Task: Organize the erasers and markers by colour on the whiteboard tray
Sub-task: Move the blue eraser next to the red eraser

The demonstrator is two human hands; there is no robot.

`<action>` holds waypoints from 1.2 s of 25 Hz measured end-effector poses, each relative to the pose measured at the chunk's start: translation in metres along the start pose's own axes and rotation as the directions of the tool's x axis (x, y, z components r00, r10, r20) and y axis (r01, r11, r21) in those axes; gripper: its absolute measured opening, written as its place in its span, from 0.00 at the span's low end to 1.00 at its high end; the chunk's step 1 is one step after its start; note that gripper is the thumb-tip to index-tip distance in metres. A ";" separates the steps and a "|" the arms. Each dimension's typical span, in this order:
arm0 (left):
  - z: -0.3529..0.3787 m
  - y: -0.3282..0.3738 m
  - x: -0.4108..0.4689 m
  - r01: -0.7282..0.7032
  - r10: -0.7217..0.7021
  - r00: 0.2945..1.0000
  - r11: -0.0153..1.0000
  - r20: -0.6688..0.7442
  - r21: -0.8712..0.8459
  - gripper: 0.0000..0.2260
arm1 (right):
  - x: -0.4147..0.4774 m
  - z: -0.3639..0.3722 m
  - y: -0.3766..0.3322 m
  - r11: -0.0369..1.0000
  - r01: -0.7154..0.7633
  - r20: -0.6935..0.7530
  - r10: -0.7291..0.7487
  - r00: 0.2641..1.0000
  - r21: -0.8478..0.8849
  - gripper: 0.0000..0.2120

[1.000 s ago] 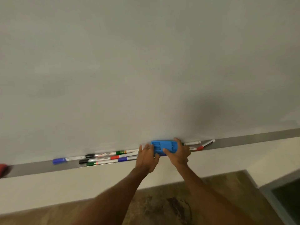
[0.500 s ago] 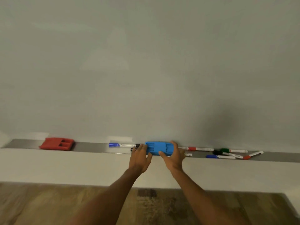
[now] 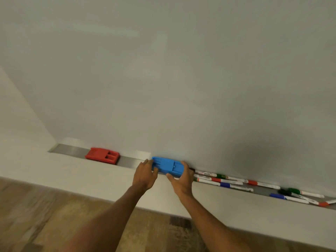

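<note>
A blue eraser [image 3: 168, 167] lies on the metal whiteboard tray [image 3: 129, 161], held at both ends. My left hand [image 3: 144, 174] grips its left end and my right hand [image 3: 181, 180] grips its right end. To its left, a red eraser [image 3: 102, 155] rests on the tray near the left end. To the right of my right hand lie several markers: a cluster [image 3: 221, 180] with green, red and blue caps, a red-banded marker [image 3: 261, 184], and a farther group [image 3: 298, 196] with black, green, blue and red caps.
The whiteboard [image 3: 181, 79] fills the upper view. A pale wall ledge [image 3: 91, 179] runs below the tray. Wood-patterned floor [image 3: 45, 224] lies beneath. The tray ends near the left wall corner [image 3: 54, 148].
The blue eraser and both hands have slid left along the tray, past the markers, which now lie to its right. The red eraser has come into view close on the left.
</note>
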State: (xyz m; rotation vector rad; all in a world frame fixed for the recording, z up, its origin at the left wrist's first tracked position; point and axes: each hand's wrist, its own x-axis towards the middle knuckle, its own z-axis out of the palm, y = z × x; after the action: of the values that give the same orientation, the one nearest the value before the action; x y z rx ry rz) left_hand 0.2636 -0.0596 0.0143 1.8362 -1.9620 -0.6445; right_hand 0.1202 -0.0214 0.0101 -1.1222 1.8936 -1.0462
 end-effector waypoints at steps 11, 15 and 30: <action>-0.045 -0.088 0.032 0.115 -0.115 0.993 0.993 0.002 -0.005 0.20 | 0.005 0.090 -0.041 1.000 0.015 0.201 -0.018 0.979 0.017 0.38; -0.044 -0.099 0.042 0.129 -0.130 0.992 0.991 0.009 0.018 0.21 | 0.011 0.104 -0.042 1.000 -0.028 0.238 0.026 0.971 0.003 0.39; -0.040 -0.126 0.047 0.229 -0.195 0.958 0.961 -0.210 0.153 0.22 | 0.016 0.119 -0.029 0.997 -0.066 0.197 0.058 0.979 0.033 0.33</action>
State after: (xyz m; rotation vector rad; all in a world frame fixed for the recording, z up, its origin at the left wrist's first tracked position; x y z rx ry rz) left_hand 0.3865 -0.1145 -0.0253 2.1499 -1.7579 -0.3441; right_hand 0.2254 -0.0788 -0.0189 -1.0949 1.7338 -0.9004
